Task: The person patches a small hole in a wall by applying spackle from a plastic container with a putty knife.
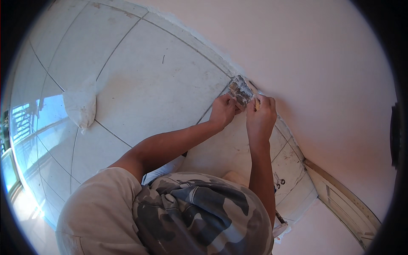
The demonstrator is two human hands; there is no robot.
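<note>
Both my hands are close together low by the wall, at a rough grey-brown patch [240, 90] with whitish crumbly mortar on it. Whether it is a hole in the floor or the back of a loose tile piece, I cannot tell. My left hand [223, 112] is closed at its near left edge, fingers pinched on something small that is mostly hidden. My right hand [261, 117] is closed at its right side, next to the wall. Something yellowish shows between its fingers, too small to name. A narrow pale strip [251, 87] stands beside the patch, above my right hand.
Large pale floor tiles [161, 80] with dark joints run along the pinkish wall [314, 72]. A whitish plastic bag [80, 106] lies at left. Near my right forearm lies a small metal tool with loops [278, 182]. A wooden-framed door [340, 199] stands at the lower right.
</note>
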